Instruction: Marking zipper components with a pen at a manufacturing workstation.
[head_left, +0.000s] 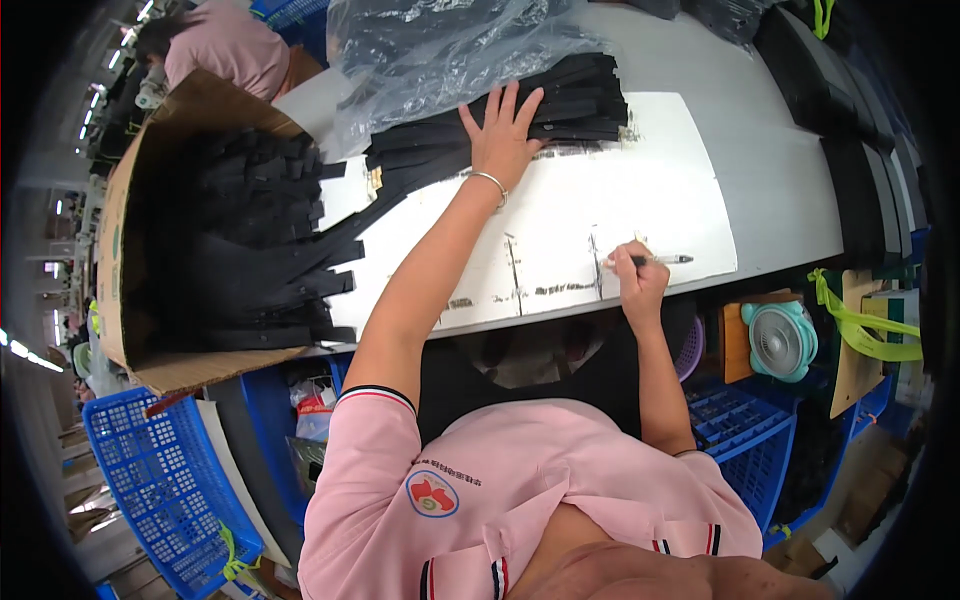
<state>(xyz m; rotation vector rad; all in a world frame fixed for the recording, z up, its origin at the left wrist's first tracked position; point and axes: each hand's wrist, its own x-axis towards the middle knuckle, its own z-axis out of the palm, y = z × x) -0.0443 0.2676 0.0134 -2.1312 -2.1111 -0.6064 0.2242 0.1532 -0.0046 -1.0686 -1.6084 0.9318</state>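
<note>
My left hand (503,140) lies with fingers spread on the near edge of a stack of black fabric strips (580,98). The strips rest at the far part of a white board (680,185), and some trail left toward a carton. Lower right on the board, my right hand (641,282) is closed around a pen (675,260). One end of the pen points right, and the other is near a dark marked line. Several dark lines and smudges cross the board's near part.
An open cardboard box (118,250) full of black strips (240,230) stands at the left. Clear plastic sheeting (430,60) lies behind the stack. Blue crates (150,480) flank me below the table, with a small teal fan (782,340) at the right. Another person (225,45) sits far left.
</note>
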